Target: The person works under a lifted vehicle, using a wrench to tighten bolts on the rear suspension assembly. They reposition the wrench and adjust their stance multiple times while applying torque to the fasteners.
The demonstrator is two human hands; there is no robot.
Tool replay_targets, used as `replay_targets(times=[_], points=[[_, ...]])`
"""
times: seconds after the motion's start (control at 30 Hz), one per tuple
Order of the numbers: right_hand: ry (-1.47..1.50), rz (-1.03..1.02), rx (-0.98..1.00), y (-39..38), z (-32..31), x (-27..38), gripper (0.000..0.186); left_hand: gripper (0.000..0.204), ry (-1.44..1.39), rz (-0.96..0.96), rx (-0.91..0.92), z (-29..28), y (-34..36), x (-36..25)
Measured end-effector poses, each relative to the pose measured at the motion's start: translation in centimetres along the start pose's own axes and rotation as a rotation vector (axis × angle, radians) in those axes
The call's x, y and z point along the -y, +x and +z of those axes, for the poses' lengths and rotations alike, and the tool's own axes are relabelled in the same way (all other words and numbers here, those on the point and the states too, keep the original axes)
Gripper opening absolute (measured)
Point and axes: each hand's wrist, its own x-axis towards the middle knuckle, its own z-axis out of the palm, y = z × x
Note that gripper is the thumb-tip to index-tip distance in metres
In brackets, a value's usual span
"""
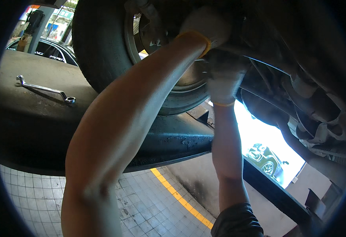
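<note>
Just right of the tire [98, 47], the left hand [207, 28] and right hand [225, 81], grip untellable through blur and shadow, apparently work at the underbody [299, 85], judged to call next for steady two-handed control.

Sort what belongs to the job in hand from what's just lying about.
Apparently in the job:
left hand and right hand, both gloved
wheel
vehicle underside

Lying about:
wrench, unheld on the platform, though possibly for this job
</note>
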Motion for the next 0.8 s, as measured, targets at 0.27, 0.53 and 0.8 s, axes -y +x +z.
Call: replay_targets(times=[0.27,0.53,0.8], points=[[0.217,0.236,0.285,-1.9,0.7,1.9,0.014,0.030,-0.090,0.051,-0.181,-0.2,0.0,0.0],[0.172,0.154,0.271,0.3,-3.9,0.9,0.024,0.039,-0.024,0.050,-0.275,2.1,0.3,0.6],[-0.099,-0.045,0.472,0.7,-5.1,-5.9,0.009,0.047,0.042,0.140,-0.472,3.3,0.0,1.0]])
